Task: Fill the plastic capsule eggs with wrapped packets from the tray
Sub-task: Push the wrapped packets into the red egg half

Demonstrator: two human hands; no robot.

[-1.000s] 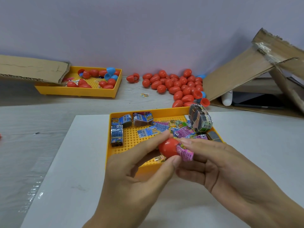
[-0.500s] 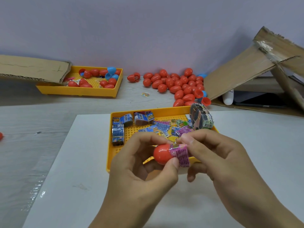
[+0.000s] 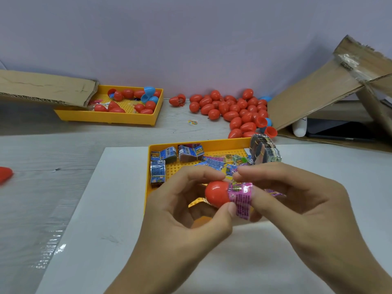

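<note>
**Pink packet going into a red egg half, held over the near tray**

I see my left hand [image 3: 180, 211] pinching a red capsule half [image 3: 216, 193] between thumb and forefinger, the fingers curled round it. My right hand [image 3: 297, 200] pinches a pink wrapped packet [image 3: 240, 198] whose end sits at the mouth of the egg half; most of the wrapper sticks out to the right. Both are held just above the near edge of the yellow tray [image 3: 212, 144], which rests on a white board [image 3: 110, 209]. More packets [image 3: 158, 170] lie in the tray, with a banded bundle [image 3: 265, 150] at its far right corner. Behind it, a heap of red eggs [image 3: 231, 108] lies on the table, and a second yellow tray [image 3: 110, 117] holds red and blue eggs, partly under a cardboard flap [image 3: 44, 88].
</note>
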